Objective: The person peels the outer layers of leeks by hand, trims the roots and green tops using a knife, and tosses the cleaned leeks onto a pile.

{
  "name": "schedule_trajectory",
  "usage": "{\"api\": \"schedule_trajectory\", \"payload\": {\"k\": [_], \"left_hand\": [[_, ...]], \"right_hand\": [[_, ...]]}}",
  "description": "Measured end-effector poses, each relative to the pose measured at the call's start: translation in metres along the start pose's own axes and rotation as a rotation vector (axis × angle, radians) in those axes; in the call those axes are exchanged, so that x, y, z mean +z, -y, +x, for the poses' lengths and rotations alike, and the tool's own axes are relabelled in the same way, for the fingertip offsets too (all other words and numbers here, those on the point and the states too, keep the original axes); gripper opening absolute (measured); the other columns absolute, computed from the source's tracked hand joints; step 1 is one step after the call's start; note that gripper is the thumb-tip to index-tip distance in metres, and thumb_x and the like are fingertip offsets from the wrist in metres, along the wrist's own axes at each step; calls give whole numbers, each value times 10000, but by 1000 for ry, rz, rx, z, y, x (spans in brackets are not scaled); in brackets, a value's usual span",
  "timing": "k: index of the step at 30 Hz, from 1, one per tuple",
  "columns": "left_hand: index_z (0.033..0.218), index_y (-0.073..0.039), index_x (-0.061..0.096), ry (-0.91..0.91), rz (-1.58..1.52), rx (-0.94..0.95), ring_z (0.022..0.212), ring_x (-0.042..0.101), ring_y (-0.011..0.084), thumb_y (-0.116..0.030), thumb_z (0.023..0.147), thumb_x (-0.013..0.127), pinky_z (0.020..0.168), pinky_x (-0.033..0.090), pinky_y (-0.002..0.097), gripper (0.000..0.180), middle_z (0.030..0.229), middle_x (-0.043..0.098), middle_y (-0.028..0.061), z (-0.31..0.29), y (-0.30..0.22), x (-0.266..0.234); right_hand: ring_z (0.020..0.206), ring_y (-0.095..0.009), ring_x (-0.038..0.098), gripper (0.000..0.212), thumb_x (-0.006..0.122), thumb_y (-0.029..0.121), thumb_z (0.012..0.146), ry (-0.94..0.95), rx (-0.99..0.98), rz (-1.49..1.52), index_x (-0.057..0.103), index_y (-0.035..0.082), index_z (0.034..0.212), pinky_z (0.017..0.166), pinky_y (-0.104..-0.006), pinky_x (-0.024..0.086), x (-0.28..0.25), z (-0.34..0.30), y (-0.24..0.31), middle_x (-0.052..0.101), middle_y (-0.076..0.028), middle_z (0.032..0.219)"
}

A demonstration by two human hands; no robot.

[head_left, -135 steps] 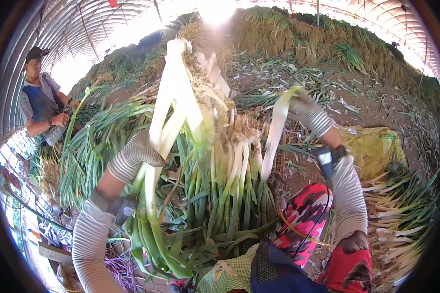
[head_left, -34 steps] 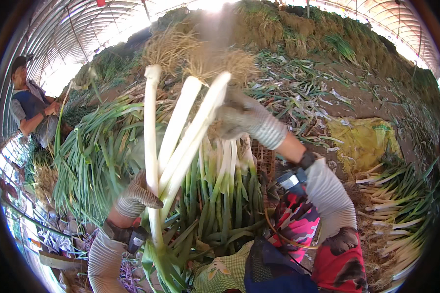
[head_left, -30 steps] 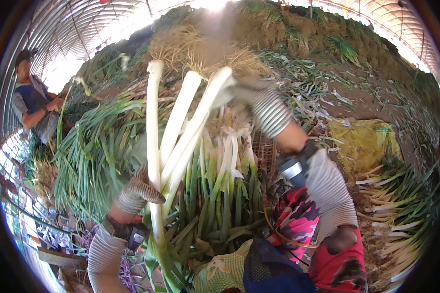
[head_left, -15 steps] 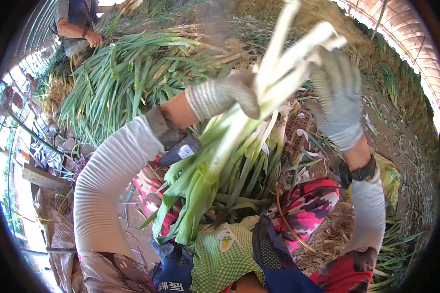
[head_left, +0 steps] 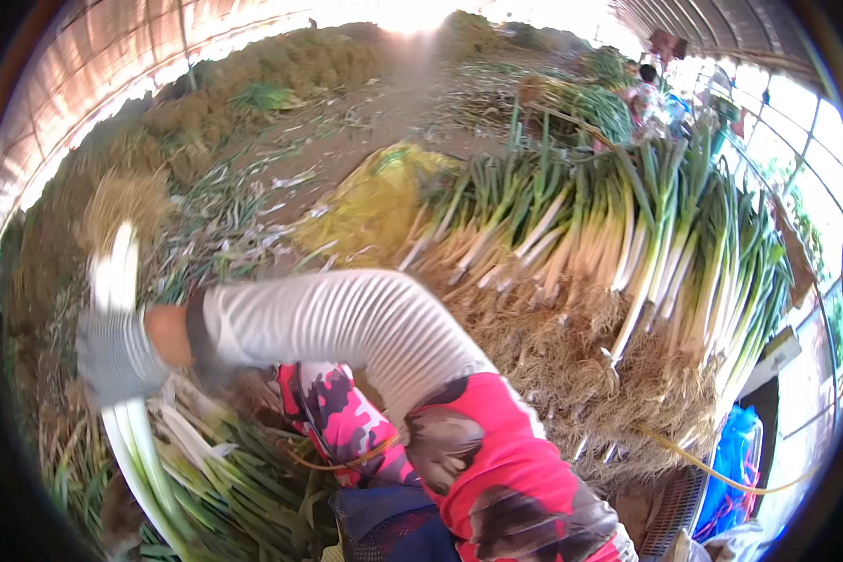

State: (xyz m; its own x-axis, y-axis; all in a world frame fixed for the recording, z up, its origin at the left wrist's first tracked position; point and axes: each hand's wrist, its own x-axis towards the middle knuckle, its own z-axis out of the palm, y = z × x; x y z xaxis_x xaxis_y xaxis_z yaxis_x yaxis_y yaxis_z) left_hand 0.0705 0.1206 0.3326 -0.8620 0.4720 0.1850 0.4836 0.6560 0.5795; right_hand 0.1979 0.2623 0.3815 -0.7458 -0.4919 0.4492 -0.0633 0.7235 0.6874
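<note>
My right hand (head_left: 122, 354), in a grey striped glove, is closed around several long green onions (head_left: 115, 272) at the left of the view. Their bushy tan roots (head_left: 122, 208) point up, and the white stalks run down below the glove. My right forearm (head_left: 328, 314) reaches across from the lower right in a white ribbed sleeve. Beside the held stalks, more green onions (head_left: 244, 473) lie in a heap near my camouflage-trousered knee. My left hand is out of view.
A large row of green onions (head_left: 646, 220) leans at the right, matted roots toward me. Behind my forearm lies a yellow mesh sack (head_left: 370, 201). Scraps of leaf litter the ground. A blue plastic bag (head_left: 729, 464) sits at the lower right. Another person (head_left: 644, 94) is far back.
The view has swung to the right. Earlier my left hand held a bunch, with my right hand by its upper end; now my right hand grips green onions and the left has gone from view.
</note>
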Motion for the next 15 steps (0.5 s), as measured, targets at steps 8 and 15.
{"api": "schedule_trajectory", "payload": {"k": [8,15], "left_hand": [[1243,-25,446,203,-216,119,972,574,234,-238,759,635,877,435,353,561,1143,570,100,20,86,-13],[1251,-27,443,311,-284,30,1016,552,249,-237,772,629,901,425,372,555,1169,551,110,53,170,-23]], "right_hand": [[759,-242,624,208,589,203,796,442,1060,-705,590,130,991,665,-368,502,-168,-316,-105,631,-84,800],[1059,-293,556,760,618,206,745,772,2350,-690,211,117,1380,852,-387,473,-181,-521,108,520,-126,1212]]}}
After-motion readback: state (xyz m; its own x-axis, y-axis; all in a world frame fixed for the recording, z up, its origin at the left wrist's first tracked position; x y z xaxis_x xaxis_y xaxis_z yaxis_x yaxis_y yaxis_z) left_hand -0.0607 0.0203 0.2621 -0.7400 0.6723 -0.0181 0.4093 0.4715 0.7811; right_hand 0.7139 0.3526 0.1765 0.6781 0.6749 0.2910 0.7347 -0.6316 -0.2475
